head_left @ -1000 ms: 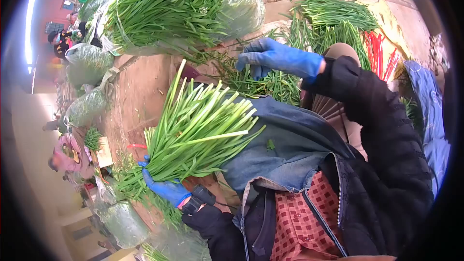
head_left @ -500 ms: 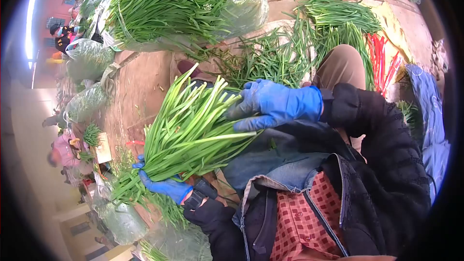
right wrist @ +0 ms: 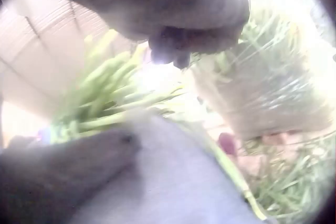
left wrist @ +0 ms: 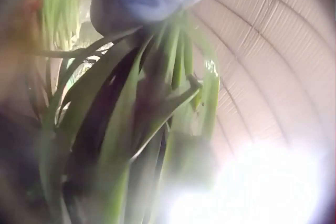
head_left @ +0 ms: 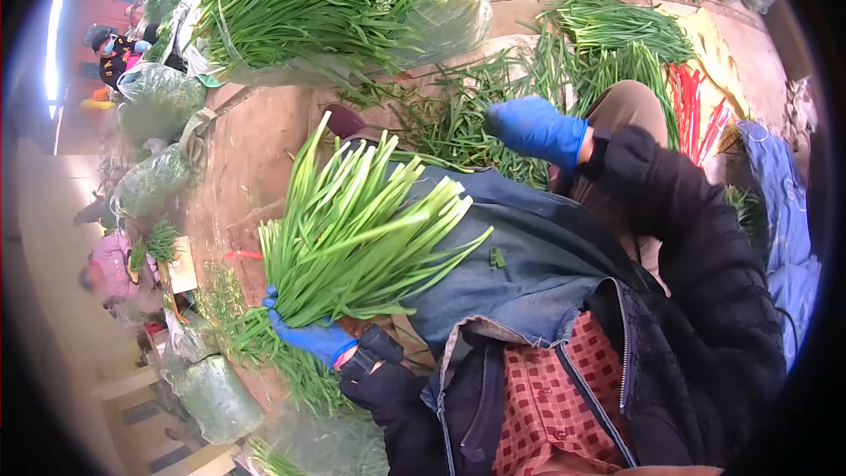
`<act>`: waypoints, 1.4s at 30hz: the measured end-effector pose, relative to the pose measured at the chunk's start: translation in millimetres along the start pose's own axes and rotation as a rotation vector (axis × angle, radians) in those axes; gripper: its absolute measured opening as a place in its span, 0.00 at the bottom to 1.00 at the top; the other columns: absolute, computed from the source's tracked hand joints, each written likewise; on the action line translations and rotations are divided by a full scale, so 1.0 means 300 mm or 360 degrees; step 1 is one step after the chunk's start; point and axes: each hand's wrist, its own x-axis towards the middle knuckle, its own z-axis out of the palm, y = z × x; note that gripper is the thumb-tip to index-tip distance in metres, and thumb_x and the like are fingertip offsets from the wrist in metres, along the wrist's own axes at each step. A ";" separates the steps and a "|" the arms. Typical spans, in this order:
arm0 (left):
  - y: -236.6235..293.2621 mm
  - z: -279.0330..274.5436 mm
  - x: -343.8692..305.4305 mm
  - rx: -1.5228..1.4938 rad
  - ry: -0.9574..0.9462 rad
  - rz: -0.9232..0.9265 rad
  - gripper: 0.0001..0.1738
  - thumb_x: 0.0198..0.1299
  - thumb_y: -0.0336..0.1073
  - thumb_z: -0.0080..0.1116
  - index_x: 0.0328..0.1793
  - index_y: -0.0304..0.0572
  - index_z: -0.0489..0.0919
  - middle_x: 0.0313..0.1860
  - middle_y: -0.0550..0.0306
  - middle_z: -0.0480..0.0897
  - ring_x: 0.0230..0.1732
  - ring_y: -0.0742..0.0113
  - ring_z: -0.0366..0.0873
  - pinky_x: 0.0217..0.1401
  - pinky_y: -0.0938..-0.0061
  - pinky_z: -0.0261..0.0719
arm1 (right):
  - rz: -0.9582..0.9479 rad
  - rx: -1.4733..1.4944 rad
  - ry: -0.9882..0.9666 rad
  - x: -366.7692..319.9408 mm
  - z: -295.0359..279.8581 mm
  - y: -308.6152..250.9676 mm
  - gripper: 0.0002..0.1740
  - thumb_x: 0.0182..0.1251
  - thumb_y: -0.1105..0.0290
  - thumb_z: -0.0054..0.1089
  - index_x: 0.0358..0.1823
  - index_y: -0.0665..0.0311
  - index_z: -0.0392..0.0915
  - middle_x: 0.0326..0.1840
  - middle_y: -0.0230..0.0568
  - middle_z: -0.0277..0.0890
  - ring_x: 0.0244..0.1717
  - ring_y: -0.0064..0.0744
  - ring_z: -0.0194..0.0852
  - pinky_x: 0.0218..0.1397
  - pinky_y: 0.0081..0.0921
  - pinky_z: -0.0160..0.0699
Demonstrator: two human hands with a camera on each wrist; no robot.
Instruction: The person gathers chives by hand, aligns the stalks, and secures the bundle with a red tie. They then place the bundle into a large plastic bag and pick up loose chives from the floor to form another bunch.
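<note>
Head view: the left hand (head_left: 310, 338), gloved in blue, is largely hidden beneath the bunch of green stalks (head_left: 361, 238); only its back and the tips at the far edge show. Its grip curls round the leafy end of the bunch, which lies over the near edge of the denim cloth (head_left: 520, 220) with its pale cut ends fanned toward the upper right. The left wrist carries a small black device (head_left: 379, 345). The right hand (head_left: 538, 130), also gloved, is lifted apart from the bunch, near the loose leaves (head_left: 476, 141), back uppermost and fingers folded under; the fingertips are out of sight. Left wrist view: badly blurred, with glare washing out the lower right; the glove is cut off by the top edge, and leaves hang down directly below it. Right wrist view: overexposed and hazy; the right glove appears dark and cut off at the top, its fingers bent downward. Whether the right grip contains anything cannot be told. The bunch's pale stalk ends show, blurred, beyond the denim, and a plastic bag (right wrist: 278, 87) stands at right.
</note>
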 end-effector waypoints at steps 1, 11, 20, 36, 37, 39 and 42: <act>-0.003 -0.012 0.007 -0.0053 -0.0055 -0.0032 0.14 0.65 0.38 0.42 0.48 0.43 0.77 0.50 0.57 0.80 0.51 0.63 0.77 0.60 0.62 0.73 | -0.0007 -0.0215 -0.0308 -0.005 -0.041 0.016 0.15 0.65 0.56 0.52 0.40 0.60 0.78 0.32 0.52 0.79 0.35 0.59 0.77 0.37 0.44 0.76; -0.037 0.078 0.002 0.0161 -0.0266 0.0077 0.13 0.66 0.41 0.42 0.44 0.48 0.77 0.44 0.60 0.80 0.46 0.62 0.78 0.53 0.61 0.76 | -0.0658 0.1735 -0.0740 0.027 -0.005 -0.285 0.26 0.56 0.63 0.70 0.55 0.63 0.75 0.53 0.47 0.77 0.51 0.35 0.75 0.54 0.32 0.75; -0.024 0.013 0.009 0.0097 -0.0278 0.0223 0.13 0.66 0.40 0.39 0.45 0.46 0.75 0.44 0.61 0.78 0.48 0.66 0.75 0.60 0.64 0.71 | -0.0527 0.2094 -0.0242 -0.003 -0.007 -0.223 0.17 0.70 0.59 0.52 0.48 0.66 0.76 0.38 0.38 0.79 0.38 0.31 0.78 0.45 0.28 0.78; -0.003 -0.050 0.074 -0.0954 -0.0913 0.0095 0.04 0.58 0.34 0.48 0.32 0.51 0.65 0.29 0.67 0.67 0.35 0.74 0.68 0.49 0.73 0.68 | -0.0615 -0.0203 0.0117 0.000 -0.117 0.006 0.23 0.65 0.50 0.54 0.46 0.64 0.81 0.41 0.50 0.80 0.46 0.49 0.77 0.49 0.41 0.75; 0.000 -0.046 0.077 -0.1063 -0.0979 0.0032 0.04 0.58 0.34 0.48 0.32 0.51 0.65 0.29 0.68 0.67 0.35 0.73 0.67 0.49 0.72 0.68 | -0.0670 0.0229 0.0121 0.009 -0.142 -0.058 0.22 0.65 0.53 0.55 0.48 0.64 0.80 0.43 0.50 0.79 0.47 0.48 0.76 0.50 0.40 0.74; 0.005 -0.019 0.062 -0.1205 -0.0981 -0.0133 0.04 0.58 0.32 0.48 0.32 0.50 0.66 0.30 0.67 0.68 0.36 0.73 0.67 0.49 0.70 0.68 | -0.0704 0.0665 0.0148 0.032 -0.148 -0.137 0.20 0.65 0.56 0.57 0.50 0.64 0.79 0.45 0.50 0.78 0.48 0.47 0.76 0.50 0.39 0.74; -0.002 0.018 0.046 -0.0839 -0.1131 0.0109 0.02 0.59 0.33 0.46 0.36 0.48 0.70 0.36 0.62 0.74 0.40 0.67 0.72 0.52 0.67 0.71 | -0.0714 0.0814 0.0062 0.059 -0.102 -0.173 0.19 0.67 0.56 0.56 0.47 0.64 0.80 0.40 0.44 0.81 0.43 0.37 0.78 0.47 0.32 0.75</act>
